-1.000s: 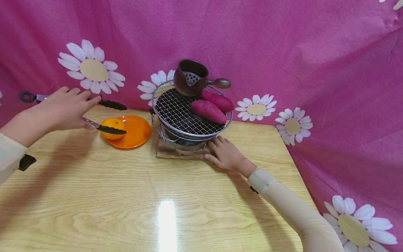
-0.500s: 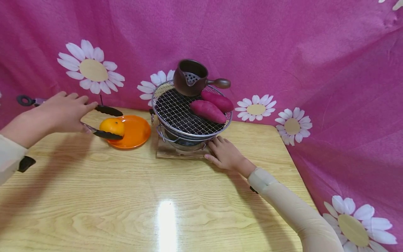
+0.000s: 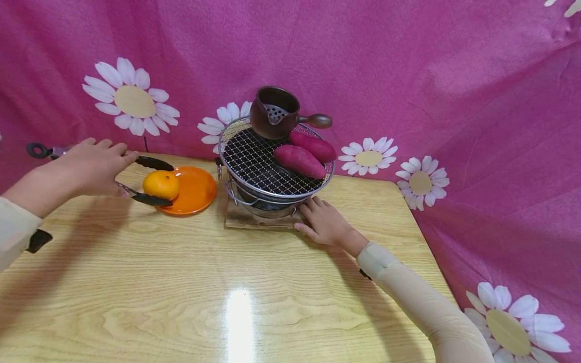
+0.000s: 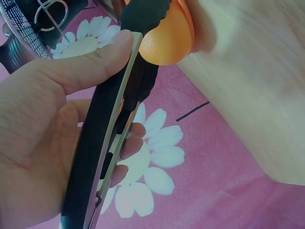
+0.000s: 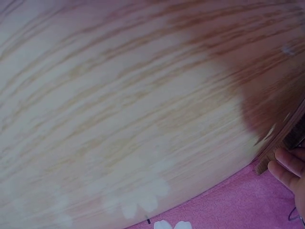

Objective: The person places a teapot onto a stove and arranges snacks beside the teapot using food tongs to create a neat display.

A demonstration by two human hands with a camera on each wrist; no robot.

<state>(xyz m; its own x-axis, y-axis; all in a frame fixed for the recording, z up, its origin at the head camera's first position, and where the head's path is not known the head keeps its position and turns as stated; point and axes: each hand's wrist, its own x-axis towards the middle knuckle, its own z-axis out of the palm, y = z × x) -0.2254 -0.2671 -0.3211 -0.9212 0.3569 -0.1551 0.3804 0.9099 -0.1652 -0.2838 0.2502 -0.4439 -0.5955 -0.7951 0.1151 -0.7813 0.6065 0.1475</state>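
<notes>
My left hand (image 3: 93,166) holds black-tipped tongs (image 3: 152,199), thumb on one arm and fingers around the other. The tongs are spread, one tip on the near side of a mandarin (image 3: 161,185) and the other on its far side. It sits on the left part of an orange plate (image 3: 201,189). In the left wrist view the mandarin (image 4: 167,45) is partly hidden behind a tong tip. My right hand (image 3: 329,222) grips the right front corner of a wooden board (image 3: 240,220) under a round grill (image 3: 247,156). In the right wrist view only its fingers (image 5: 286,174) show, at the board's end.
On the mesh lie two purple-red sweet potatoes (image 3: 299,160). A brown side-handled pot (image 3: 265,126) stands at the grill's back edge. Behind the wooden table (image 3: 181,282) hangs a pink cloth (image 3: 363,60) with white flowers, which also runs down the right side.
My left hand has lowered the tongs and drawn them slightly left, so the tips now sit lower around the mandarin. My right hand stays at the board.
</notes>
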